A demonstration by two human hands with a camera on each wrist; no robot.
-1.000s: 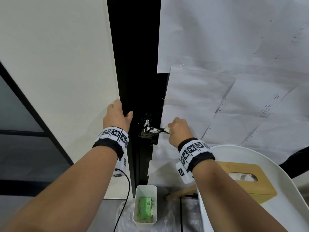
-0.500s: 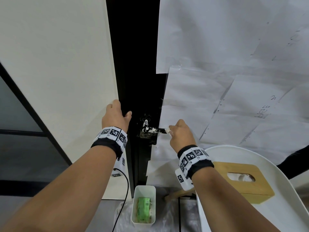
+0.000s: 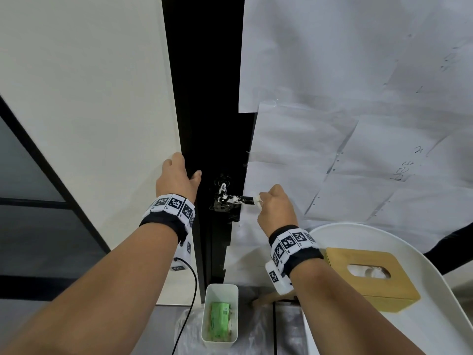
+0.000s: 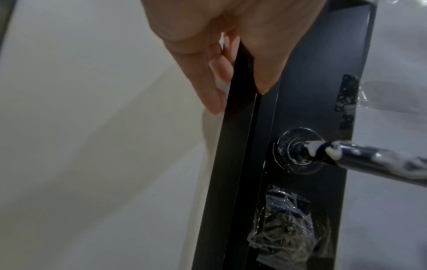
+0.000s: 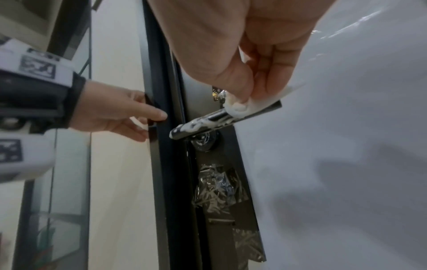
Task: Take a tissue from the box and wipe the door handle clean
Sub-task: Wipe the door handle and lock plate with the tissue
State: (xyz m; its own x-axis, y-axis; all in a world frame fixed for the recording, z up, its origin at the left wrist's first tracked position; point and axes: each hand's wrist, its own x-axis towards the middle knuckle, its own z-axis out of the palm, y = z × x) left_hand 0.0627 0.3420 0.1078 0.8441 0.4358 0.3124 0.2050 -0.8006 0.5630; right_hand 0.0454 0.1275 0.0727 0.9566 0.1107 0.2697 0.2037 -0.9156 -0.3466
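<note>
Tissue [image 5: 242, 106], one, pinched by right hand [image 3: 275, 207] against handle [image 5: 203, 121], left hand [image 3: 176, 179] gripping door edge [image 4: 240, 127]

Both forearms bare, no sleeves. Each wrist carries a black fabric band [image 3: 163, 224] topped by a ring of white square tiles printed with black-and-white fiducial markers [image 3: 175, 204]. Under each wrist hangs a white boxy camera module [image 3: 277, 278], also tagged with markers. A thin black cable [image 3: 190, 298] trails down from the left module. Right band [image 3: 302, 254] matches the left.
</note>
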